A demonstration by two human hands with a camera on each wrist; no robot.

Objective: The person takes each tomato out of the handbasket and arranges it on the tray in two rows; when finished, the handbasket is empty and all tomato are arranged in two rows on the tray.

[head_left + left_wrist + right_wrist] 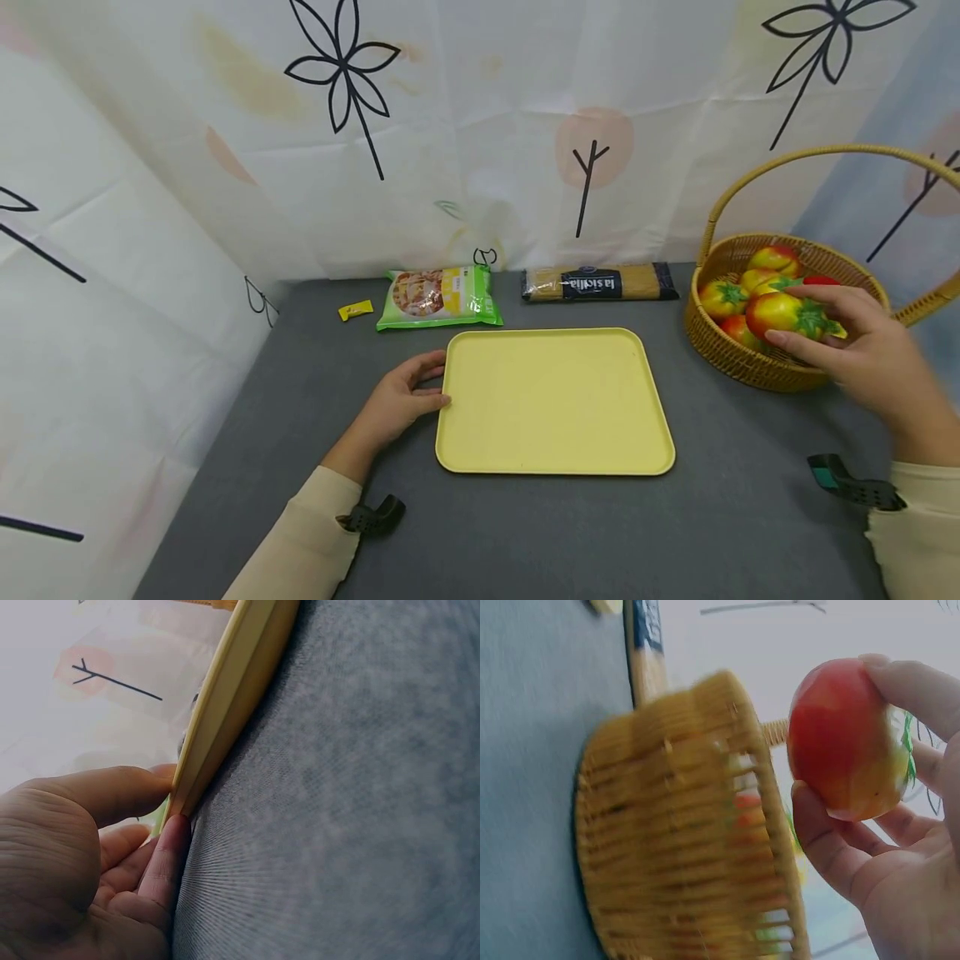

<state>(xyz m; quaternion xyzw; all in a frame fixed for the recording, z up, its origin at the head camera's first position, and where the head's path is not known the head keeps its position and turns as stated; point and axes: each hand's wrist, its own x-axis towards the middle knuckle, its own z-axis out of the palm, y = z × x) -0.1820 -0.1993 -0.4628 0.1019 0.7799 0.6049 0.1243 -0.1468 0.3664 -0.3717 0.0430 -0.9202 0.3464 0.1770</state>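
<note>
A yellow rectangular tray [555,402] lies on the grey table. My left hand [401,398] holds its left edge, and in the left wrist view the thumb [127,791] and a finger pinch the tray's rim [217,712]. My right hand [862,346] grips a red-and-yellow fruit [783,315] with a green leafy top, just over a wicker basket [750,367]. Thumb and fingertips clasp the fruit [844,739] in the right wrist view, clear of the basket rim. More such fruits [722,298] sit in the basket, partly hidden by the held one and the hand.
Behind the tray lie a green-and-white food packet [442,297], a small yellow wrapped piece [356,310] and a pasta pack [600,283]. The basket's tall handle [825,152] arches above it at the right. A printed cloth [480,167] hangs along the table's back edge.
</note>
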